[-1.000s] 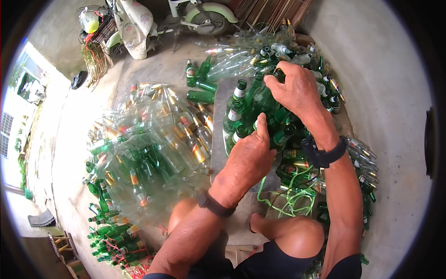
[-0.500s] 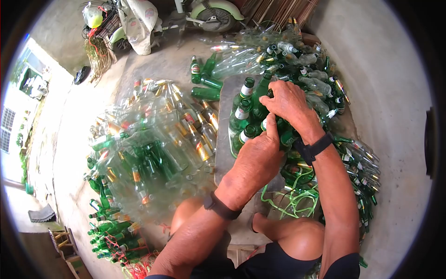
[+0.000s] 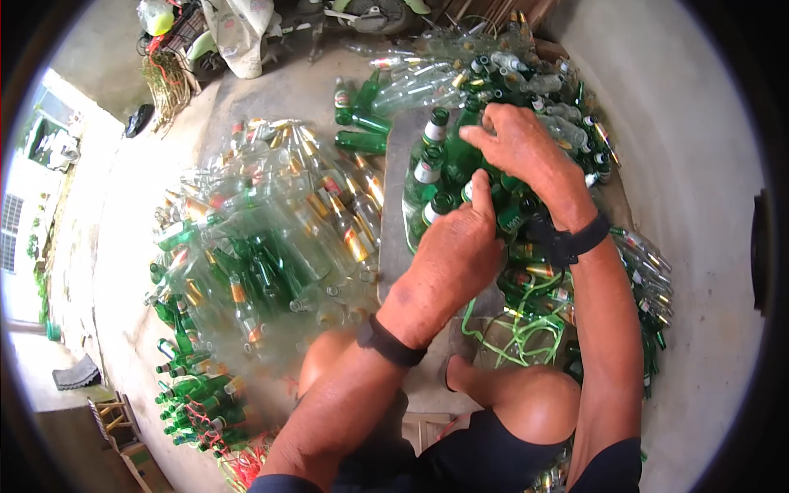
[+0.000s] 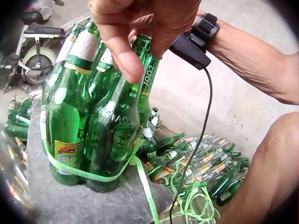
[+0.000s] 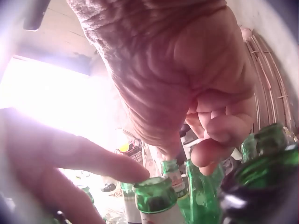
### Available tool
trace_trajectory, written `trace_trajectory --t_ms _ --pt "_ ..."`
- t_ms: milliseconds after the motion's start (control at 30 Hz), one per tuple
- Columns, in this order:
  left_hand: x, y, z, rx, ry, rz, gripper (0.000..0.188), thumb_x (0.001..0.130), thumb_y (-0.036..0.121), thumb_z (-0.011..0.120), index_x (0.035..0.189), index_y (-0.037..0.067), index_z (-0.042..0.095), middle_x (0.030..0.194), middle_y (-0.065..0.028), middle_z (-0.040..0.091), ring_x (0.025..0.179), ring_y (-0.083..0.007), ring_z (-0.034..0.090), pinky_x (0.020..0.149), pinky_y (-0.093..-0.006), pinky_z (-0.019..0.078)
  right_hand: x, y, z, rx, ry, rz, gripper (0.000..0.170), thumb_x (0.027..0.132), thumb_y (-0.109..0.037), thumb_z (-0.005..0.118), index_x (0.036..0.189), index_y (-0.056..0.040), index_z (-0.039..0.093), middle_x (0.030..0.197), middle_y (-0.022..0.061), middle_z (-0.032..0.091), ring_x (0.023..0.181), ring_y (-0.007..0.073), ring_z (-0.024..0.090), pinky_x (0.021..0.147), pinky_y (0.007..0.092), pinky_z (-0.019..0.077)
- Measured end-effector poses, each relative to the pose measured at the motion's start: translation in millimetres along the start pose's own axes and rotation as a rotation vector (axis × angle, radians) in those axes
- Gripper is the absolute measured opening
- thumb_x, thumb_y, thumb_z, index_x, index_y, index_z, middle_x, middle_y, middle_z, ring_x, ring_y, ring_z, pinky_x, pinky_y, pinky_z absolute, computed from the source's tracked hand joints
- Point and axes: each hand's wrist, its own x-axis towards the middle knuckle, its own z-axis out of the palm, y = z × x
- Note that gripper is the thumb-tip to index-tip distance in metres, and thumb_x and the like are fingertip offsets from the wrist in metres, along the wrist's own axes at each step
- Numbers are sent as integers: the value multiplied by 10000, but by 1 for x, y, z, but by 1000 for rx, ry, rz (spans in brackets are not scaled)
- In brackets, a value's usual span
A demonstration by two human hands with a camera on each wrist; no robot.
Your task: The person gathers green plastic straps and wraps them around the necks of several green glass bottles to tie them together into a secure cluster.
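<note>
A bundle of upright green beer bottles point(image 3: 428, 170) stands on a grey slab point(image 3: 393, 275), with light green strapping point(image 4: 103, 178) round its lower part. My left hand point(image 3: 459, 256) is at the near side of the bundle. Its thumb and fingers pinch the neck of a front green bottle point(image 4: 112, 128), while the forefinger stretches to the rim of another bottle point(image 5: 155, 195). Above the far bottles hovers my right hand point(image 3: 532, 152), thumb and forefinger apart, other fingers loosely bent, with nothing seen in its grasp.
Clear and green bottles point(image 3: 271, 246) lie heaped left of the slab, with more bottles point(image 3: 567, 131) along the right wall. Loose green strapping point(image 3: 522, 333) tangles near my right knee. A scooter point(image 4: 39, 58) and a pale sack point(image 3: 238, 33) stand at the back.
The right hand has shifted over the bottle necks, and its thumb and forefinger have come away from the bottle top. My left hand stays at the bundle's near side.
</note>
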Motion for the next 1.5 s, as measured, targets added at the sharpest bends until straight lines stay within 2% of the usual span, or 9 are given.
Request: trace_trajectory --t_ms 200,233,400,567,867,1000,1200,1367,1500 --pt "-3 -1 -6 -29 -30 1 828 836 84 748 1488 -106 274 952 -334 689 945 -499 683 806 -526 558 -50 -6 -42 112 167 58 286 906 -236 729 824 30 662 757 241 683 728 456 675 665 489 533" --pt "-3 -3 -5 -18 -28 -1 829 836 85 750 1491 -96 276 962 -327 693 944 -495 684 802 -526 558 -63 -5 -48 133 172 27 241 911 -178 728 809 23 643 669 195 651 584 343 637 589 416 498" --pt "-2 -7 -4 40 -19 4 845 831 104 755 1507 -68 278 977 -298 703 954 -477 685 793 -522 555 -138 3 -47 433 -103 333 270 954 -163 712 781 27 628 597 48 575 569 83 512 519 315 438" --pt "-6 -6 -7 57 -15 38 837 822 118 761 1505 -59 311 968 -317 697 962 -481 685 802 -524 554 -189 38 -3 638 -525 489 241 958 -250 707 977 -10 686 817 38 680 696 120 648 552 286 517" --pt "-12 -5 9 86 232 66 712 734 10 690 1349 -210 408 842 -300 698 839 -461 713 766 -529 576 -235 65 50 667 -736 493 317 918 -232 703 1155 -26 660 977 46 696 842 125 675 669 271 549" --pt "-24 9 0 129 304 41 758 722 21 692 1379 -234 414 887 -264 709 871 -383 720 785 -434 588 -252 41 5 652 -676 476 287 953 -237 671 1138 -19 656 926 39 695 835 119 672 703 270 530" --pt "-64 46 -47 34 444 91 684 710 22 714 1299 -228 473 869 -281 704 870 -414 717 785 -459 586 -285 -16 -69 768 -659 245 268 1011 -196 586 1172 12 639 1036 72 659 980 168 634 895 308 494" --pt "-149 60 -99 -42 466 117 517 748 56 744 1168 -150 526 832 -289 701 831 -439 719 784 -474 584 -311 -52 -65 461 -544 14 262 944 -151 558 1116 43 591 1130 124 572 1104 256 549 1053 341 394" --pt "-235 32 -115 -130 465 111 513 824 81 752 1259 -71 527 973 -246 724 863 -408 736 774 -445 596 -316 -45 -64 429 -515 16 335 943 -262 568 1072 46 590 1081 140 579 1045 287 565 1015 370 419"
